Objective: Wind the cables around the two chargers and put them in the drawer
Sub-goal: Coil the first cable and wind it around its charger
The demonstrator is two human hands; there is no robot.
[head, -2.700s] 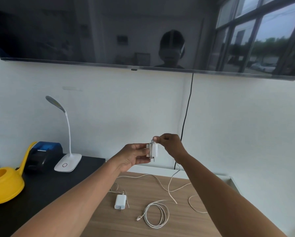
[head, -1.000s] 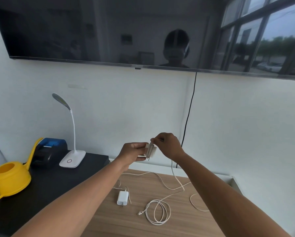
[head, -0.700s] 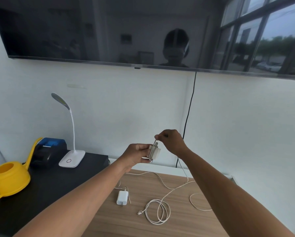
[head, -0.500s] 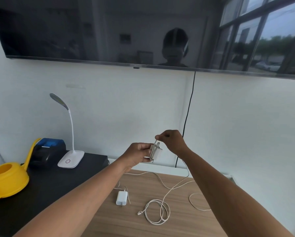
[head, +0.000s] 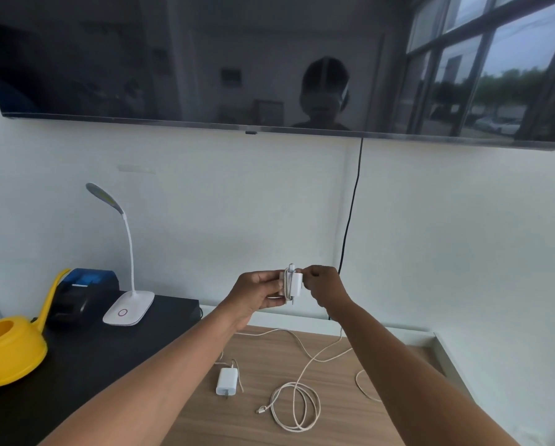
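Mid-frame, the left hand (head: pixel 260 292) grips the first charger (head: pixel 295 283), long side upright, cable (head: pixel 288 284) turns round its middle; the right hand (head: pixel 323 286), touching its right edge, pinches the cable there. The slack falls below the hands to a loose coil (head: pixel 297 407) on the wooden table (head: pixel 350 423), lower centre, so the right hand feeds it; the second charger (head: pixel 226 381) lies left of that coil
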